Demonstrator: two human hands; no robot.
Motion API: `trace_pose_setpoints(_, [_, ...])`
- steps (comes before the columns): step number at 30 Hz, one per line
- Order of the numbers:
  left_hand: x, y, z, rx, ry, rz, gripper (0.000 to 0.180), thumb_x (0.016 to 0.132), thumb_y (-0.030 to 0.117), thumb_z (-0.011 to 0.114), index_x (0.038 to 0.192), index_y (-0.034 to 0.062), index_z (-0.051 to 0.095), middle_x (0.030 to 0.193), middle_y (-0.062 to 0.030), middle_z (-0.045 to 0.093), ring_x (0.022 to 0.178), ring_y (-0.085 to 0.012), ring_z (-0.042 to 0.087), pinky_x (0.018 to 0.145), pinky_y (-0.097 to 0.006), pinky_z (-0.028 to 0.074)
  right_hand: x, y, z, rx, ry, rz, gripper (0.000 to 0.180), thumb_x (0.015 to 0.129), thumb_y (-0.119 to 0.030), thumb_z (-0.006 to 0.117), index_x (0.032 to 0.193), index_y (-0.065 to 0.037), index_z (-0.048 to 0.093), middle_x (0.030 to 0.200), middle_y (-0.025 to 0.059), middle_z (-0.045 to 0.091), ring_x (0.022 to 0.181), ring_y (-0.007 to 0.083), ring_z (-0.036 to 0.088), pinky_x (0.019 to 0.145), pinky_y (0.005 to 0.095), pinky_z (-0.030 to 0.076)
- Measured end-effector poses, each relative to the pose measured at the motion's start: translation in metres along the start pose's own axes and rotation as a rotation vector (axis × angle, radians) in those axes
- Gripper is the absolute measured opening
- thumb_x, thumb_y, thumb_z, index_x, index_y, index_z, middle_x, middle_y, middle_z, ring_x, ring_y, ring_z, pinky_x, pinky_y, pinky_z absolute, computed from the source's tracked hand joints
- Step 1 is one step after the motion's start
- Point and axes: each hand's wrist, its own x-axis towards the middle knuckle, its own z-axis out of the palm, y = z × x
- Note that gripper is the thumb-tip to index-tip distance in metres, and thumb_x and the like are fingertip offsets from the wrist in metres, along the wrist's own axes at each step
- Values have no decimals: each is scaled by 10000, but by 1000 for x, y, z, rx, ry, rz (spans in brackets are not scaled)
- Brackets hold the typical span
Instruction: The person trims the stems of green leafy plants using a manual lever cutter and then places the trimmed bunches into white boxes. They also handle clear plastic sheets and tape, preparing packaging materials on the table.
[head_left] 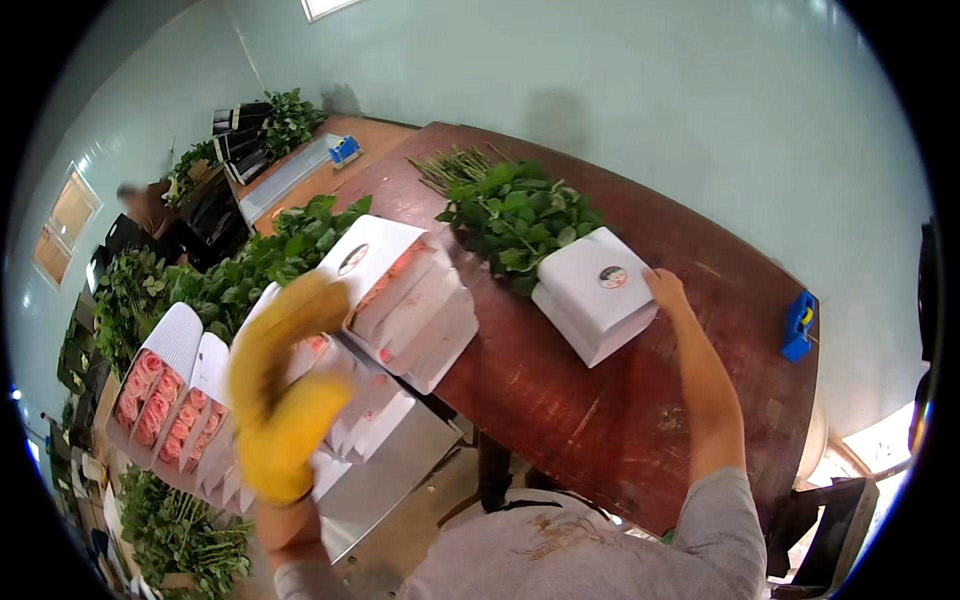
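Observation:
My right hand (666, 288), bare, grips the right edge of a flower bunch in a white wrapper (590, 290). That bunch lies on the red-brown table (560, 420), its leafy stems (510, 205) pointing to the back left; its blooms are hidden. On the left, my left hand (280, 400) wears a yellow glove. Its fingers and thumb curve widely apart over several white-wrapped rose bunches (380, 270). The fingertips are beside the nearest wrapper; whether they touch it cannot be made out. Pink roses (150, 395) show in the bunches farther left.
A blue tape dispenser (798, 326) sits at the table's right edge. Another blue dispenser (344, 151) stands on the wooden table behind. Leafy stems (185, 520) lie low at the left. At the far left is another person (150, 212). A pale green wall (650, 110) runs behind.

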Motion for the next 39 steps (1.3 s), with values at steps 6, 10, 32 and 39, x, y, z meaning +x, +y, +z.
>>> trace_pose_setpoints(6, [58, -134, 197, -454, -15, -413, 418, 904, 179, 731, 1258, -4, 603, 1169, -61, 657, 1064, -144, 616, 917, -273, 487, -36, -16, -6, -52, 31, -66, 552, 959, -507, 524, 1105, 5, 668, 1082, 267, 674, 1072, 436, 626, 924, 494, 475])
trace_pose_setpoints(10, [82, -241, 279, -268, 171, -576, 380, 904, 283, 728, 1174, 31, 637, 1060, -48, 679, 942, -129, 597, 830, -269, 476, -45, -16, -22, 230, -82, -48, 574, 935, -528, 566, 1087, 8, 701, 1048, 197, 715, 1016, 324, 676, 891, 408, 504])
trace_pose_setpoints(32, [126, -420, 348, -373, 512, -1005, 695, 926, 521, 628, 1394, 29, 478, 1209, -108, 635, 1025, -222, 629, 829, -333, 523, 202, -66, 144, 493, -769, 13, 818, 975, -667, 427, 1248, 79, 623, 1251, 201, 642, 1140, 267, 597, 1003, 367, 436])
trace_pose_setpoints(39, [107, -449, 346, -901, 250, -978, 619, 1024, 511, 468, 1449, 60, 459, 1331, -40, 585, 1163, -161, 577, 962, -301, 481, 198, -61, 154, 480, -891, 82, 757, 1031, -610, 317, 1378, 24, 542, 1387, 174, 563, 1261, 265, 512, 1075, 358, 364])
